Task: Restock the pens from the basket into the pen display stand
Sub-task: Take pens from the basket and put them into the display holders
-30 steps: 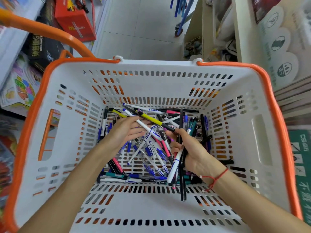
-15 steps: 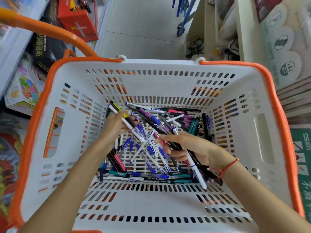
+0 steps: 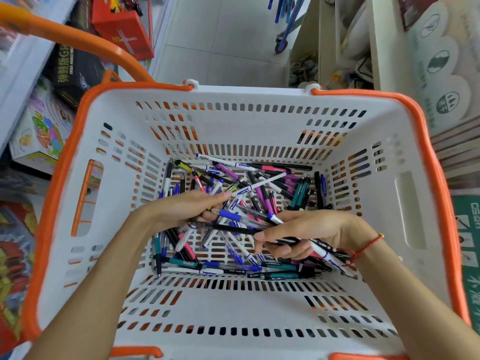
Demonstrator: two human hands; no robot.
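- Half a second ago the left hand [image 3: 187, 207] was raised at the far left of the pile with a yellow-tipped pen among its fingers; it has since come in toward the middle and now lies low over the pens, fingers stretched to the right, a few pens caught under them
- The right hand [image 3: 306, 235] has stayed at the near right of the pile, still curled round a small bundle of pens [image 3: 280, 231]: a black one, a clear one with a blue cap, and a white one whose end sticks out past the wrist
- The two hands have drawn closer since then and are now almost touching over the heap
- The loose pens [image 3: 259, 188] have been stirred; the long white pen at the far edge keeps much the same place
- Counted: two hands, one basket [image 3: 233, 302], one orange handle [image 3: 78, 35] swung up at the left; the pens are far too many and too tangled for an exact count, several dozen at least, in white, blue, black, teal, purple, pink and yellow
- All pens lie on the slotted floor of the white basket with its orange rim; the display stand cannot be made out
- A red string bracelet [image 3: 363, 246] is on the right wrist
- Around it is a shop aisle: pale floor tiles [image 3: 223, 42] ahead, a red box [image 3: 122, 24] and colourful boxes [image 3: 39, 131] stacked at the left, cream shelving [image 3: 324, 40] at the right
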